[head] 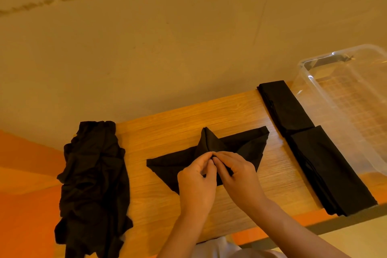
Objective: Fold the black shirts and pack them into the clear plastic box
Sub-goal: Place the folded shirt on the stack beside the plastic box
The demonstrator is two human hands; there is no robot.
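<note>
Pinching together at mid-table, both hands meet over the half-folded black shirt (240, 144): the left hand (196, 180) and the right hand (238, 176) have fingertips touching, each nipping a bit of cloth at the same spot, so the fabric peaks up in a ridge just beyond them. That shirt lies directly ahead of the hands, its long axis running from low left to high right across the wooden table (171, 125). Neither hand is nearer; they share the grip point.

To the right, two folded black shirts lie end to end, the far one (287, 106) and the near one (330, 171), both just beside the clear plastic box (310, 73), which looks to hold nothing yet. On the left, a crumpled pile of black shirts (94, 184) hangs over the table's left edge.

My read: the fold is midway, and the coming move goes along that diagonal. Bare wood shows on both sides of the shirt, more on the left; on the right its far corner comes near the folded stack, and the near table edge sits close under the wrists.
</note>
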